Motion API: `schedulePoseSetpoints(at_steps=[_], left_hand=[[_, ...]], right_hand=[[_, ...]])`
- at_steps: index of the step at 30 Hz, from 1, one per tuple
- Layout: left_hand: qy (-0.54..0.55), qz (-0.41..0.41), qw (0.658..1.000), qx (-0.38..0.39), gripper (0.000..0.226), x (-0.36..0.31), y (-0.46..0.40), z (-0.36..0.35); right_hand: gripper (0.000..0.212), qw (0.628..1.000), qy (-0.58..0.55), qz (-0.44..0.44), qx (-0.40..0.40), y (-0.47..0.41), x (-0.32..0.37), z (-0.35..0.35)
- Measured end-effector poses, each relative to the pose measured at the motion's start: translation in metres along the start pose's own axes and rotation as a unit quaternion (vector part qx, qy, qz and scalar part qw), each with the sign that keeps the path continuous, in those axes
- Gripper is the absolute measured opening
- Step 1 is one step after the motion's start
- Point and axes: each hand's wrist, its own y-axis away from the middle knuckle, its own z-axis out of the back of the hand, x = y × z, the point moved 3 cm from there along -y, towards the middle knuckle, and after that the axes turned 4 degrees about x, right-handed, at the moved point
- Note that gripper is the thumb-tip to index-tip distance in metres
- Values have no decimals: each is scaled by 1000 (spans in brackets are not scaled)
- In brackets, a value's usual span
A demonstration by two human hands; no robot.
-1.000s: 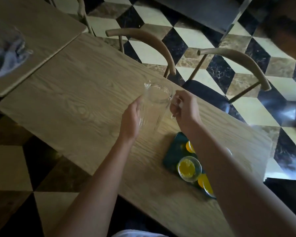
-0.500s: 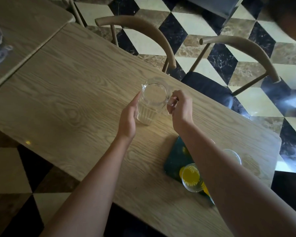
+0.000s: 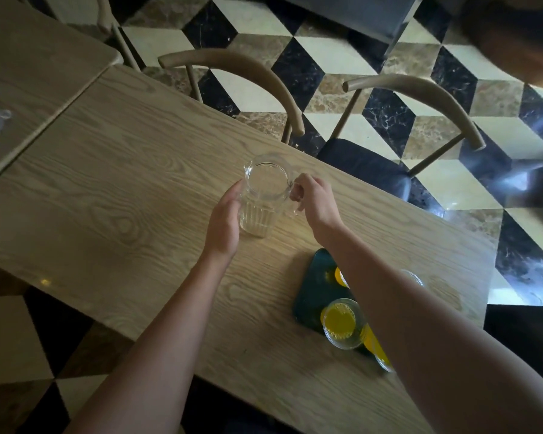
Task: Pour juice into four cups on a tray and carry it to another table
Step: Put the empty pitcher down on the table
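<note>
Clear glass is what we have between our hands: the pitcher (image 3: 262, 195) stands upright on the wooden table (image 3: 107, 195), looking empty, with its spout turned toward the far left. Our right hand (image 3: 315, 203) has its fingers curled around the pitcher's handle on the right side, gripping it. Our left hand (image 3: 224, 222) lies flat against the pitcher's left wall, fingers straight and together, touching the glass without wrapping it. Nearer to us and to the right, a dark green tray (image 3: 312, 289) sits on the same table, partly hidden under our right forearm. On it we can see one clear cup (image 3: 342, 322) filled with yellow juice in full, and parts of others: an orange-yellow edge (image 3: 340, 277) just beyond the forearm, another yellow rim (image 3: 378, 352) at the tray's near end, and a clear rim (image 3: 414, 277) showing on the far side of the arm. How full that last one is we cannot tell. Across the table two chairs with curved wooden backs (image 3: 248, 76) are pushed in, the right one (image 3: 420, 95) with a dark seat. A second wooden table (image 3: 35, 57) butts up at the far left, with something pale and blurred at its left edge. The floor (image 3: 333, 54) below is tiled in black, cream and brown diamonds.
</note>
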Motion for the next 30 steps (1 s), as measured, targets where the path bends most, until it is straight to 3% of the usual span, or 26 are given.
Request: schedulePoseSetpoints(at_steps=[5, 9, 14, 21, 30], left_hand=[[-74, -2, 997, 1, 59, -5, 2, -2], [-85, 33, 993, -71, 65, -11, 27, -13], [-71, 12, 985, -157, 63, -9, 68, -22], [-77, -49, 993, -71, 43, -4, 139, -63], [-122, 21, 989, 81, 33, 33, 233, -110]], right_hand=[[22, 999, 29, -17, -10, 11, 6, 14], [29, 997, 41, -26, -60, 32, 0, 46], [20, 989, -7, -15, -147, 85, -19, 111], [17, 956, -136, -77, -249, 196, -98, 170], [14, 935, -224, -105, -255, 305, -175, 181]])
